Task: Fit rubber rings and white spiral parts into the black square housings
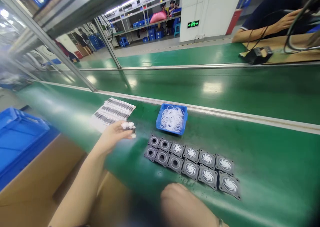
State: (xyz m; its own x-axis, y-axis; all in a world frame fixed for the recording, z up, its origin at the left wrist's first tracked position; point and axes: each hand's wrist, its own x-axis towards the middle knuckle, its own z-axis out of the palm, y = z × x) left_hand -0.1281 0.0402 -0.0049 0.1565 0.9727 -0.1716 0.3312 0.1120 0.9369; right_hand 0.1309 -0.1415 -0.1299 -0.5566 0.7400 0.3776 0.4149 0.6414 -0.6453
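Note:
My left hand (pixel 116 135) is closed around several white-and-black rotor pieces (pixel 130 129), held above the green bench. Just behind it lies a white sheet of similar pieces (pixel 115 110), set in rows with dark bodies and white ends. To the right, two rows of square black pump housings (pixel 191 168) lie flat. White swirl-shaped impellers (pixel 207 176) show in those toward the right, while those at the left end have dark open centres (pixel 150 152). Close to the bottom edge is my right hand (pixel 180 200), near the front row; its fingers are hidden and blurred.
A blue bin (pixel 158 122) of white rings (pixel 172 119) stands behind the housings. Metal rails (pixel 212 111) run along the green bench. Blue crates (pixel 17 140) sit at the left over cardboard. Across the bench, another person's arm (pixel 272 28) rests near a black device (pixel 258 55).

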